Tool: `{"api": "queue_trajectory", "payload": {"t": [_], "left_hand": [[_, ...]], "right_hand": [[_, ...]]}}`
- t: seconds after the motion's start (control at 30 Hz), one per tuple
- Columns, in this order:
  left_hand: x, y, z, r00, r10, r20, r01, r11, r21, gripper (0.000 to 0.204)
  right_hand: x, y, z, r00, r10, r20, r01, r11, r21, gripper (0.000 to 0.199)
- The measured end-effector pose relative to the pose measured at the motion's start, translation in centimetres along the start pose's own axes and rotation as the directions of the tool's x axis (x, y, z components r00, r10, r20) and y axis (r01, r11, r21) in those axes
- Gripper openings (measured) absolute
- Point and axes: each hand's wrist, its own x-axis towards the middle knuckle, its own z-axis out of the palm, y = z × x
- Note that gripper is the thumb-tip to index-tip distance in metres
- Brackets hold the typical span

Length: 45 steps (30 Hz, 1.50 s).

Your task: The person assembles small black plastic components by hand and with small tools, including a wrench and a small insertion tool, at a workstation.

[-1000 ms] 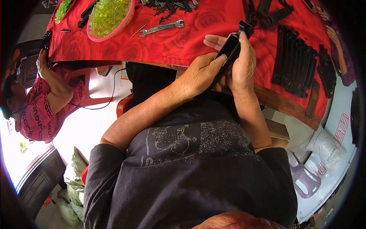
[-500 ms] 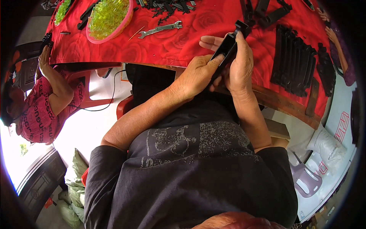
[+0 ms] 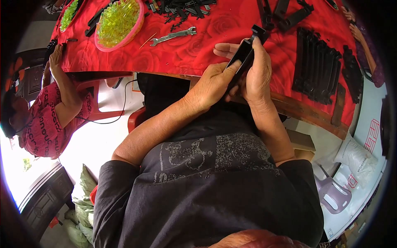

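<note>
Thumb [image 3: 233, 69] set in its channel, the left hand [image 3: 212, 85] grasps a long black part [image 3: 244, 50] over the tabletop's [image 3: 182, 58] near edge, while the right hand [image 3: 258, 76] cups it (probably bracing it against pressure).

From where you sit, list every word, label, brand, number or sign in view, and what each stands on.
Wording left uncopied; places only:
Black shirt: large pale print, speckled and broken up.
Co-worker's red top: rows of dark lettering.
White bag: small dark lettering.
Pale surface at right: red outlined block characters.
Held black part: none I can make out.
</note>
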Motion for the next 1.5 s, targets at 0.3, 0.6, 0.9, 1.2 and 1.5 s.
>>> {"api": "queue_trajectory", "payload": {"t": [0.3, 0.6, 0.9, 1.2, 1.5], "left_hand": [[0.0, 0.1, -0.1, 0.999, 0.019, 0.045, -0.017, 0.999, -0.042, 0.051], [-0.1, 0.0, -0.2, 0.999, 0.031, 0.024, -0.031, 0.999, 0.009, 0.051], [-0.1, 0.4, 0.0, 0.999, 0.03, 0.028, -0.03, 1.0, 0.001, 0.047], [-0.1, 0.9, 0.0, 1.0, -0.003, -0.024, 0.003, 1.0, -0.003, 0.044], [-0.2, 0.8, -0.4, 0.999, 0.035, 0.037, -0.034, 0.999, -0.01, 0.045]], "right_hand": [[-0.2, -0.4, 0.3, 0.999, 0.028, -0.032, -0.029, 0.999, -0.04, 0.07], [-0.2, 0.0, 0.2, 1.0, 0.029, -0.011, -0.03, 0.998, -0.049, 0.073], [-0.4, -0.1, 0.0, 1.0, 0.021, -0.015, -0.022, 0.996, -0.083, 0.073], [-0.2, 0.2, -0.2, 0.999, 0.037, -0.025, -0.039, 0.997, -0.072, 0.071], [-0.2, 0.2, -0.1, 0.998, 0.054, -0.021, -0.056, 0.993, -0.106, 0.074]]}}
